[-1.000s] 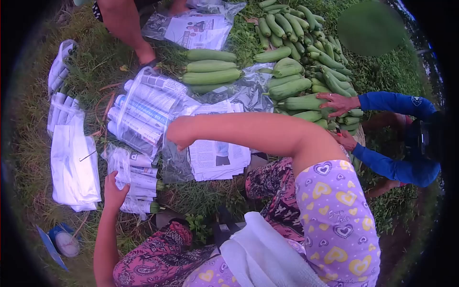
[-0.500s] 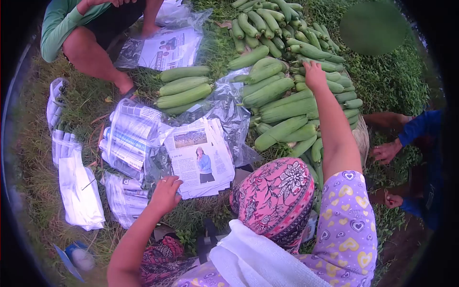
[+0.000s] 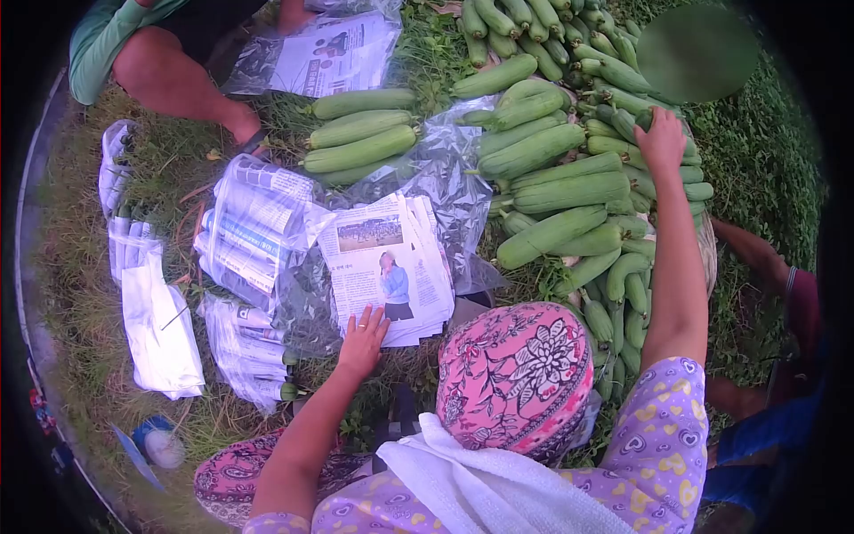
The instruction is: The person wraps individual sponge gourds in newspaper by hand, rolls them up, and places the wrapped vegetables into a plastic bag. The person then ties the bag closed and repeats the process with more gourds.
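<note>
My left hand (image 3: 363, 340) lies with its fingers spread on the lower edge of a stack of newspaper sheets (image 3: 391, 258). The right arm is stretched out to a heap of green luffa gourds (image 3: 569, 191). There my right hand (image 3: 663, 142) curls its fingers round the end of a luffa (image 3: 642, 117) at the far right of the heap; part of that luffa is hidden by the hand. Clear plastic sheeting (image 3: 445, 156) lies under and beyond the newspaper. Several luffas (image 3: 360, 147) lie side by side on the plastic, left of the heap.
Newspaper-wrapped bundles in clear plastic (image 3: 253, 236) lie on the grass at left, near a white package (image 3: 160, 329). A crouching person's leg (image 3: 182, 84) is at top left, beside more newspaper (image 3: 325, 53). Another person's arm (image 3: 756, 249) is at right.
My right hand has moved right across the heap and closed on a luffa. My left hand has come down flat on the newspaper. The view has shifted slightly.
</note>
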`<state>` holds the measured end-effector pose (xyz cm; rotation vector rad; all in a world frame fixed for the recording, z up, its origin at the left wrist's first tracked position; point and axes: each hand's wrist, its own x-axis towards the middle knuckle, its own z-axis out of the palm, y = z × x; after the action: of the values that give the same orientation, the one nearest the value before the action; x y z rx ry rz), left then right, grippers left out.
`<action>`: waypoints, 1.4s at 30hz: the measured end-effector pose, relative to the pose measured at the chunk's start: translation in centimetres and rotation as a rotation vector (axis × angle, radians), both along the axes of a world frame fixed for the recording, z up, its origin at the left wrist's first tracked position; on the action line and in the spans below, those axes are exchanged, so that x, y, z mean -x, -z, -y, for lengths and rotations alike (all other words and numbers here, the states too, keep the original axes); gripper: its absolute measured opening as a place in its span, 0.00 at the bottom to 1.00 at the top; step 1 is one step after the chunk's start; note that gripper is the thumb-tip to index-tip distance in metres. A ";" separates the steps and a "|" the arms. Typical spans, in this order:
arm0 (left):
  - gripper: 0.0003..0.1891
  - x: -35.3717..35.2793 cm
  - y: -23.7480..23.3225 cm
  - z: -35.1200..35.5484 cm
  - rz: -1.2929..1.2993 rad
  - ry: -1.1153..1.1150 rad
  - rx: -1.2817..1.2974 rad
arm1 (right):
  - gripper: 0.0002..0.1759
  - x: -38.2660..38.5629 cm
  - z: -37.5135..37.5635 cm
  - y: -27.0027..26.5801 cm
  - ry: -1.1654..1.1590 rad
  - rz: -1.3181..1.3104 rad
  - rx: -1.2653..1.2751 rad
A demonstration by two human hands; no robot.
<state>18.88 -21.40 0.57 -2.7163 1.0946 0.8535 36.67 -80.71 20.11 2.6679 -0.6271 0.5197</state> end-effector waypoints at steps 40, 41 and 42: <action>0.34 -2.4 3.0 -3.2 0.012 -0.198 0.181 | 0.22 15.0 -38.7 23.3 -1.415 -0.818 -0.753; 0.34 -2.3 3.0 -3.1 0.012 -0.203 0.181 | 0.23 15.3 -38.6 23.9 -1.374 -0.845 -0.740; 0.34 -2.3 3.0 -3.1 0.012 -0.207 0.182 | 0.24 15.3 -38.4 24.1 -1.333 -0.871 -0.726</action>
<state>21.23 -18.34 -2.40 -3.0236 0.9433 0.7975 21.36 -42.27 -4.01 3.1322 1.5209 -0.7667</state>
